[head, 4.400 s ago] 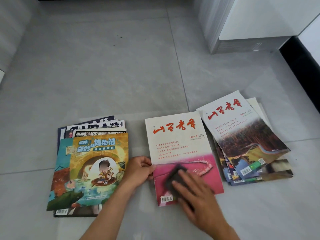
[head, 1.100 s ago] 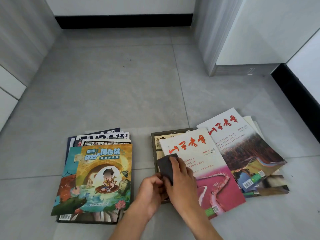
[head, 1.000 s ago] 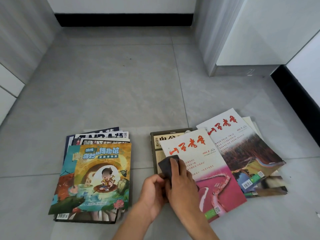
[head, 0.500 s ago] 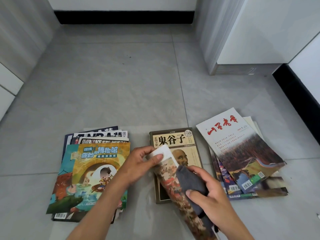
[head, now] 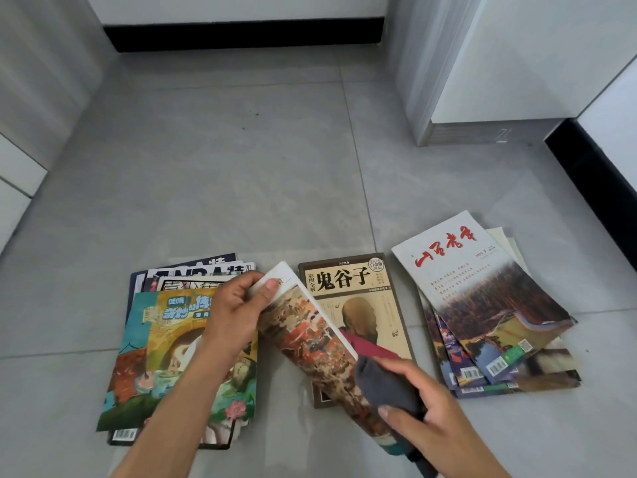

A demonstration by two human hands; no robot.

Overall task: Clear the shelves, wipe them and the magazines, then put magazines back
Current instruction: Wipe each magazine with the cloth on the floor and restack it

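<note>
- Head view: left hand (head: 238, 313) pinched the top corner of a lifted magazine (head: 310, 336), tilted above the brown book (head: 358, 305).
- Right hand (head: 431, 419) gripped a grey cloth (head: 386, 388) against the magazine's lower edge.
- Stacks (head: 482, 305) lay either side of the book.

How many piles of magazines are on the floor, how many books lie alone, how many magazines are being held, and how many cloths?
Magazine piles: 2, left pile and right pile
Single book on the floor: 1
Magazine held up: 1
Grey cloth: 1
Total: 5
</note>
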